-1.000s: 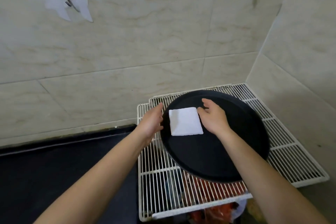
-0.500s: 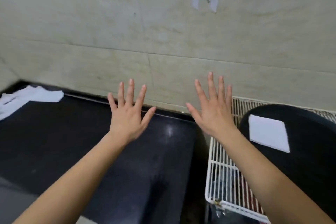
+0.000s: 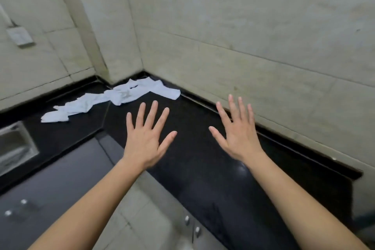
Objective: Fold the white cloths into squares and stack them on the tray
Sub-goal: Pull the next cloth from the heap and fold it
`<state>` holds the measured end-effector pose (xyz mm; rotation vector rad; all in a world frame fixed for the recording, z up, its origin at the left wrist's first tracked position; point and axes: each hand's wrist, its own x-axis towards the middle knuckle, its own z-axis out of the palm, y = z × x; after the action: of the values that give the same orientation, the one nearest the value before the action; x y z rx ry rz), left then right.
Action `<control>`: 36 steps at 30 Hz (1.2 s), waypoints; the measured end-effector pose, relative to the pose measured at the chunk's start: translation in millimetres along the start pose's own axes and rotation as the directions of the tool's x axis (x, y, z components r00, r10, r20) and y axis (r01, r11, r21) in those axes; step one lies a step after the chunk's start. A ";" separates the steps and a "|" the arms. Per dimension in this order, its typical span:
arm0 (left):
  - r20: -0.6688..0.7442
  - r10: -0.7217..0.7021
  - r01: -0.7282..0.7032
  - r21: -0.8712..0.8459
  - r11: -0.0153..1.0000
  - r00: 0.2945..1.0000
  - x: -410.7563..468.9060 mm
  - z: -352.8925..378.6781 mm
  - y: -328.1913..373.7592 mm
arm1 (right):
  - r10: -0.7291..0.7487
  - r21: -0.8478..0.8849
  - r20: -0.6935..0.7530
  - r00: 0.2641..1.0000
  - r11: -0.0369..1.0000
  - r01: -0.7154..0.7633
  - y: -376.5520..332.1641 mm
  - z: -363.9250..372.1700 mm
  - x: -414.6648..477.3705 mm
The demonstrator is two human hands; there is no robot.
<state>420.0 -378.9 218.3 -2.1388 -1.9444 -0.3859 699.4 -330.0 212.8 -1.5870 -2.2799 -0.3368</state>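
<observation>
A loose pile of crumpled white cloths (image 3: 121, 95) lies in the far corner of the black countertop (image 3: 198, 148), trailing off to the left. My left hand (image 3: 147, 138) hovers over the counter with fingers spread, empty, a short way in front of the pile. My right hand (image 3: 238, 130) is also spread and empty, further right near the wall. The tray and the folded cloth are out of view.
Tiled walls (image 3: 243, 26) meet at the corner behind the cloths. A metal sink (image 3: 14, 146) is set in the counter at the far left. Grey cabinet fronts with small knobs (image 3: 191, 225) run below the counter edge. A wall switch plate (image 3: 20, 35) sits upper left.
My view has swung left, away from the tray and wire rack, which have left the frame. The cloth pile now sits near the centre. Both hands let go of the folded cloth and stay spread.
</observation>
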 end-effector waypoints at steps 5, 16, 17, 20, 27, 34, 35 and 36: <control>0.047 -0.113 0.112 0.025 0.993 0.993 -20.6 1.7 -145.1 | -0.135 0.033 0.059 0.989 0.990 0.134 -131.0 38.8 65.0; 0.144 -0.251 0.241 0.080 0.967 0.957 -20.1 56.2 -297.7 | -0.275 0.055 0.213 0.938 0.961 0.269 -261.1 129.4 161.1; 0.151 -0.255 0.244 0.087 0.966 0.955 -13.9 63.2 -310.1 | -0.282 0.060 0.219 0.934 0.959 0.276 -269.0 140.0 171.5; 0.194 -0.258 0.241 0.105 0.965 0.946 20.2 86.8 -350.3 | -0.285 0.072 0.223 0.932 0.958 0.276 -287.0 178.5 211.9; 0.326 -0.211 0.163 0.168 0.972 0.921 141.7 129.9 -426.5 | -0.120 0.074 0.337 0.934 0.992 0.101 -289.7 255.6 316.5; 0.354 -0.105 0.080 0.087 0.993 0.929 241.6 161.9 -449.9 | -0.008 -0.011 0.425 0.905 1.000 0.014 -273.2 283.0 389.3; 0.363 -0.082 0.065 0.058 0.996 0.928 251.6 171.0 -451.0 | 0.001 -0.013 0.422 0.907 1.000 0.005 -269.5 286.2 394.5; 0.375 -0.056 0.048 0.030 0.998 0.925 264.3 180.6 -452.5 | 0.021 -0.018 0.418 0.908 1.000 -0.015 -265.0 289.1 400.9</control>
<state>0.5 -26.7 133.9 -2.2854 -2.1924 0.0450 282.8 31.7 112.0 -1.8309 -2.5725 -0.0021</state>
